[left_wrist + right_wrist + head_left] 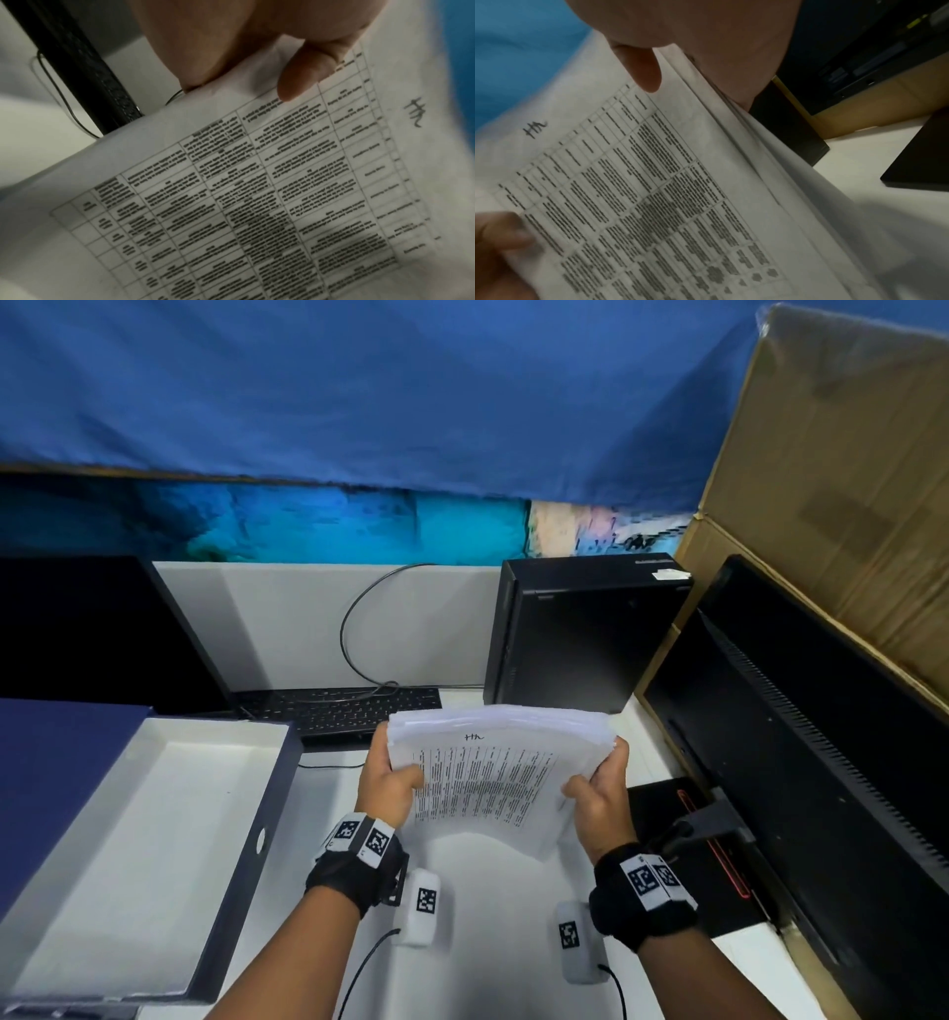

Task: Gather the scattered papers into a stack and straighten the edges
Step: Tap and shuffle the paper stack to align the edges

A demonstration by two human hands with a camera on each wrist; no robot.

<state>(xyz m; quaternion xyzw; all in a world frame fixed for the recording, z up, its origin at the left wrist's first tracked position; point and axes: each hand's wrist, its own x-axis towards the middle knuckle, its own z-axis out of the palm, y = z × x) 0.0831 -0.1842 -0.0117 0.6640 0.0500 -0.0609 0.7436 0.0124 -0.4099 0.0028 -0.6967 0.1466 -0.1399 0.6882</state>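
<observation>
A stack of white papers [493, 773] with a printed table and a handwritten mark on the top sheet is held upright above the white desk [493, 916], its lower edge bowed. My left hand [390, 780] grips the stack's left edge, thumb on the front sheet. My right hand [598, 788] grips the right edge the same way. The left wrist view shows the top sheet [257, 182] under my left hand's [270, 67] thumb. In the right wrist view the sheets' [654, 182] right edges fan slightly below my right hand [670, 60].
An open navy box with a white inside [154, 839] lies at the left. A black keyboard [339, 711] and a looped cable sit behind the papers. A black computer tower [580, 639] stands at the back right, a monitor [801, 762] and cardboard [832, 480] at the right.
</observation>
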